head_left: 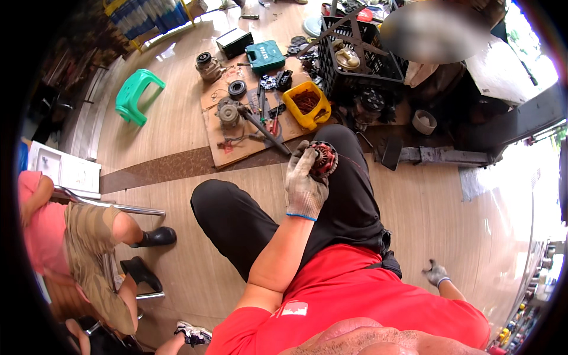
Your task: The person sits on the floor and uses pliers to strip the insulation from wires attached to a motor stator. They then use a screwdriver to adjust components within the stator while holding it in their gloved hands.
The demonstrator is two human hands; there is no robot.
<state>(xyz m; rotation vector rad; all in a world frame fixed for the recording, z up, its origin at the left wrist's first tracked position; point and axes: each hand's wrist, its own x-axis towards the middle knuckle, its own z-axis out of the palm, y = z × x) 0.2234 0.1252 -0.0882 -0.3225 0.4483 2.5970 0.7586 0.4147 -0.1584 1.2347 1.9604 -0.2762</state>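
My left hand (305,183), in a pale work glove with a blue cuff, is closed on a round motor part with reddish windings (325,160). It holds the part above my right thigh, and a thin reddish wire trails from it to the right. The fingers hide part of its left side. Out to my right side, away from everything, my gloved right hand (436,273) hangs with its fingers apart and nothing in it. Beyond my knees, a cardboard sheet (220,148) carries a metal motor housing (228,112), a black ring-shaped part (237,89) and several tools.
A cut yellow jug (306,103) with reddish-brown scraps and a green tool case (265,56) stand ahead. Farther right are a black crate (361,68) and a metal beam (432,155). A green stool (139,96) is at far left; a seated person (89,236) is nearer.
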